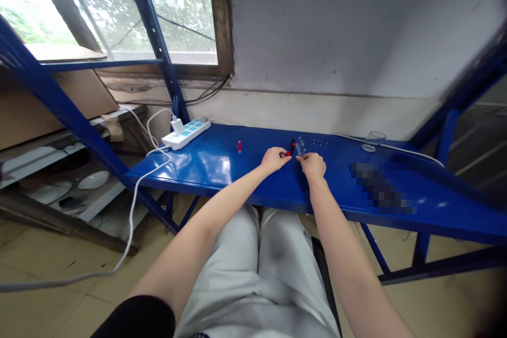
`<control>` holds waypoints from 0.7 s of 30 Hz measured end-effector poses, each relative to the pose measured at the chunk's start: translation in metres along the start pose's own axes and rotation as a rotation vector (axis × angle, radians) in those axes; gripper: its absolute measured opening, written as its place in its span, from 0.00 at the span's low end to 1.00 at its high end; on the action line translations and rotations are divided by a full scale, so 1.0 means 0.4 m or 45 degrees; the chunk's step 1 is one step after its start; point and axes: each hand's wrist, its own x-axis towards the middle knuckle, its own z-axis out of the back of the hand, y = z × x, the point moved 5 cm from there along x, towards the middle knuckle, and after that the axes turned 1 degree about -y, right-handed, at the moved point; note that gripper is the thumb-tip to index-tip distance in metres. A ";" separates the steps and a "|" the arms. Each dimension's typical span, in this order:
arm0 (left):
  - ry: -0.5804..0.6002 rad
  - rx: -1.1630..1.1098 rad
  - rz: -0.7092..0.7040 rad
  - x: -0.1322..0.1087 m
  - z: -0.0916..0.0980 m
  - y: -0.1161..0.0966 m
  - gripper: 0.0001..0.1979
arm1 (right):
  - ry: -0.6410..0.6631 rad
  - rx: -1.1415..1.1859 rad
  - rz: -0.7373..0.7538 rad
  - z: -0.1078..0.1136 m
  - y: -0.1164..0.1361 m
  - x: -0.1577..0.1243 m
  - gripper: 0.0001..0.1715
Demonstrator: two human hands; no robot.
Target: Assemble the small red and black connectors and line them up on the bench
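Both my hands rest on a blue metal shelf [222,161] in front of me. My left hand [273,159] is closed in a pinch on a small red piece [285,153]. My right hand [312,164] is closed too, its fingertips meeting the left hand's at a cluster of small clear and dark parts [299,147]. What the right fingers hold is too small to name. A single small red cap [239,146] stands upright to the left of my hands. A row of tiny dark parts [319,142] lies just beyond my right hand.
A white power strip [186,133] with a plugged charger and white cable lies at the shelf's left end. A clear glass dish [374,140] sits at the back right, with a thin white cable running right. Blue rack posts frame both sides; lower left shelves hold plates.
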 end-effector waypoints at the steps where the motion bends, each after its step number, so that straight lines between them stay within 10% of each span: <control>1: -0.002 0.026 0.025 0.010 -0.008 -0.002 0.09 | 0.008 -0.020 -0.004 0.001 0.002 -0.001 0.13; 21: 0.026 0.528 0.227 0.041 -0.063 -0.013 0.09 | 0.130 -0.107 -0.067 0.006 0.010 -0.015 0.14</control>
